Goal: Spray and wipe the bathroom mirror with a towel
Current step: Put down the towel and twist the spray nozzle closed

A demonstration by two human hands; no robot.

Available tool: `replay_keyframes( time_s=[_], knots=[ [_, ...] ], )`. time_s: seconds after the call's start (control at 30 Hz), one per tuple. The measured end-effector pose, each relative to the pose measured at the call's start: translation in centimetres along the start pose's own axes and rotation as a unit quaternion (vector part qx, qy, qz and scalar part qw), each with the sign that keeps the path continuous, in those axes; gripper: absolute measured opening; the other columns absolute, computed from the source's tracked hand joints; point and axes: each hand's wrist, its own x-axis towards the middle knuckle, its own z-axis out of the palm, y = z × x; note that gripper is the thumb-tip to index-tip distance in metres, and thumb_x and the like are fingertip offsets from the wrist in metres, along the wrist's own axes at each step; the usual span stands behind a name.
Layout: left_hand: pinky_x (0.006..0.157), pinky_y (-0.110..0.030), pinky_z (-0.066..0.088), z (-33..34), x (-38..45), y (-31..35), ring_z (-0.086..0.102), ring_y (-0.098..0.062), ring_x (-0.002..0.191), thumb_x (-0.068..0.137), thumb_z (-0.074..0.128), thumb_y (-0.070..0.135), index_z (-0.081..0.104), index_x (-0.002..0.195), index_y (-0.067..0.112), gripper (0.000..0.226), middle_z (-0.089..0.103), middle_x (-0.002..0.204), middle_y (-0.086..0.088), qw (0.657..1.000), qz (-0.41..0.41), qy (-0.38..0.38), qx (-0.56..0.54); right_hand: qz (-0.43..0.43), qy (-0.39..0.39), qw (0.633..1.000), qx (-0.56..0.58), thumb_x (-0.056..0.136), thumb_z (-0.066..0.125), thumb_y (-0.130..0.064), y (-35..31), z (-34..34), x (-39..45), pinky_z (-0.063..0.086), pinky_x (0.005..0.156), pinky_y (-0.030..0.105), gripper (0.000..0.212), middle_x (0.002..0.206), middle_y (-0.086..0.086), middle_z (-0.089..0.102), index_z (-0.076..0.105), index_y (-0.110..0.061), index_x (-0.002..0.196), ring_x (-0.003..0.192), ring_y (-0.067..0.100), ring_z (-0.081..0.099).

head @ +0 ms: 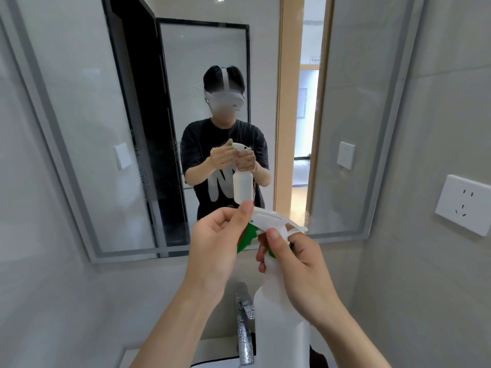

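Bottle (pixel 281 312) upright, held in front of mirror (pixel 87 128), above the tap (pixel 244 328). Right hand (pixel 300 272) grasps its neck, fingers curled round. Left hand (pixel 215 248) pinches the nozzle end of the spray head (pixel 276 221). Head's long axis runs left-right, across the glass rather than toward it; judged, it needs turning toward the mirror. No towel seen.

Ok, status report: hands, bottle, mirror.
Right hand grips spray bottle neck. Left hand pinches nozzle. Mirror ahead, unobstructed. No towel visible.
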Motion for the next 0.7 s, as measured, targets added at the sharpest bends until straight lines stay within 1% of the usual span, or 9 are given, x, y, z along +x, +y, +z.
replay_keyframes(
  time_s=[0.13,0.23,0.3,0.4,0.47,0.53,0.6,0.63,0.7],
  knots=[
    [0.076,-0.033,0.055,-0.9,-0.2,-0.3,0.07,-0.025,0.085,0.08,0.068,0.029,0.078,0.097,0.013,0.025,0.076,0.092,-0.018,0.999,-0.002,-0.029,-0.029,0.013,0.005,1.0,0.014,0.103,0.053,-0.036,-0.1,0.5,0.0,0.047,0.059,0.02,0.041,0.07,0.008,0.067,0.068,-0.011,0.075,0.065,0.02,0.06],
    [0.071,-0.027,0.055,-1.4,-0.2,-0.2,0.07,-0.019,0.084,0.084,0.065,0.028,0.074,0.108,0.012,0.03,0.075,0.096,-0.012,0.996,-0.011,-0.062,-0.059,0.021,0.005,1.0,0.018,0.103,0.051,-0.029,-0.3,0.8,0.0,0.048,0.059,0.02,0.038,0.07,0.014,0.067,0.069,-0.008,0.077,0.065,0.019,0.061],
    [0.071,-0.032,0.054,-1.3,0.1,0.1,0.066,-0.021,0.082,0.082,0.069,0.041,0.072,0.108,0.009,0.042,0.072,0.093,-0.014,0.998,-0.018,-0.045,-0.048,0.025,0.005,0.999,0.021,0.103,0.051,-0.029,-0.3,1.2,0.1,0.049,0.061,0.022,0.041,0.073,0.019,0.067,0.068,-0.001,0.079,0.065,0.019,0.061],
    [0.079,-0.044,0.053,-1.1,0.4,0.3,0.065,-0.03,0.084,0.074,0.075,0.058,0.072,0.097,0.001,0.061,0.071,0.096,-0.027,1.0,-0.018,-0.007,-0.006,0.022,0.011,0.999,0.03,0.103,0.051,-0.027,-0.3,1.6,0.3,0.048,0.06,0.021,0.041,0.074,0.021,0.066,0.067,0.001,0.077,0.066,0.019,0.06],
    [0.08,-0.041,0.055,-1.4,0.5,0.2,0.068,-0.029,0.085,0.075,0.073,0.051,0.073,0.096,0.003,0.052,0.073,0.095,-0.025,1.0,-0.011,-0.007,0.004,0.021,0.013,0.999,0.029,0.103,0.051,-0.025,-0.3,1.8,0.2,0.048,0.058,0.019,0.039,0.072,0.019,0.066,0.069,-0.004,0.076,0.065,0.019,0.059],
    [0.076,-0.033,0.056,-2.0,0.5,0.0,0.071,-0.025,0.088,0.085,0.067,0.033,0.076,0.102,0.012,0.029,0.076,0.097,-0.017,0.999,-0.009,-0.031,0.006,0.026,0.017,0.999,0.028,0.104,0.05,-0.025,-0.3,1.9,0.2,0.047,0.056,0.018,0.036,0.068,0.011,0.066,0.069,-0.009,0.077,0.064,0.018,0.059],
    [0.075,-0.028,0.055,-2.2,0.2,0.0,0.071,-0.021,0.091,0.096,0.056,0.016,0.074,0.112,0.016,0.024,0.076,0.104,-0.015,0.998,-0.021,-0.06,-0.008,0.034,0.025,0.999,0.03,0.104,0.05,-0.023,-0.1,1.9,0.2,0.046,0.055,0.017,0.036,0.067,0.007,0.066,0.068,-0.01,0.076,0.063,0.018,0.058],
    [0.075,-0.03,0.054,-2.3,0.1,0.0,0.07,-0.021,0.092,0.099,0.052,0.012,0.073,0.116,0.014,0.027,0.075,0.108,-0.017,0.997,-0.034,-0.072,-0.026,0.038,0.029,0.998,0.031,0.104,0.05,-0.023,0.0,1.9,0.3,0.046,0.055,0.017,0.037,0.067,0.007,0.066,0.068,-0.008,0.076,0.062,0.018,0.059],
    [0.074,-0.038,0.053,-2.0,0.4,0.1,0.066,-0.026,0.089,0.099,0.053,0.024,0.069,0.118,0.008,0.03,0.071,0.109,-0.024,0.995,-0.048,-0.075,-0.047,0.04,0.03,0.998,0.028,0.104,0.051,-0.024,0.0,1.9,0.4,0.046,0.056,0.018,0.041,0.068,0.009,0.066,0.067,-0.002,0.074,0.061,0.017,0.059]
  ],
)
